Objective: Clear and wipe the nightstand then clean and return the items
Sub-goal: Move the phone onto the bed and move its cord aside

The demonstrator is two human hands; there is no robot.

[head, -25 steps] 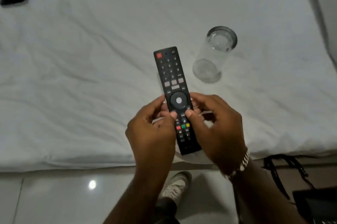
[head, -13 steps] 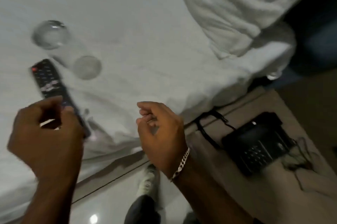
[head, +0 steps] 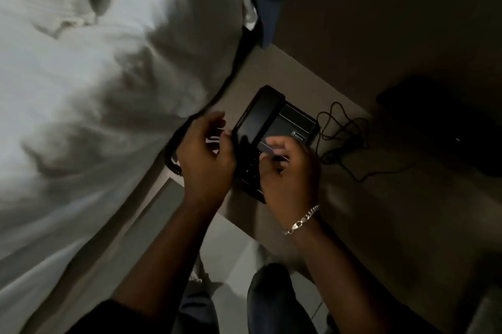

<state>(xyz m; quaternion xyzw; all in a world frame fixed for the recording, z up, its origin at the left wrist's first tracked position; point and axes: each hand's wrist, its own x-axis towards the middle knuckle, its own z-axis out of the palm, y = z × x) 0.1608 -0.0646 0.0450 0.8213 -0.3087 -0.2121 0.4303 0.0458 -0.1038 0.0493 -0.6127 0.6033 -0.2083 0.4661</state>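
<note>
A black desk telephone [head: 288, 122] sits on the brown nightstand [head: 380, 225], its handset lying along its left side. My left hand [head: 206, 160] is at the phone's left edge with fingers apart, fingertips by the handset. My right hand [head: 288, 179], a silver bracelet on its wrist, covers the keypad end with its fingers curled over the phone's body. The remote and the glass are out of view. The picture is dim and blurred.
The white bed [head: 81, 89] fills the left side, its edge close to the nightstand. Thin black cables [head: 342, 130] trail from the phone's right side, and a coiled cord [head: 173, 154] hangs at its left. A dark object [head: 448, 127] stands at the right. Light floor [head: 233, 252] lies below.
The remote went down onto the bed from my hands and my view swung right. Both hands moved from the bed over to the telephone on the nightstand.
</note>
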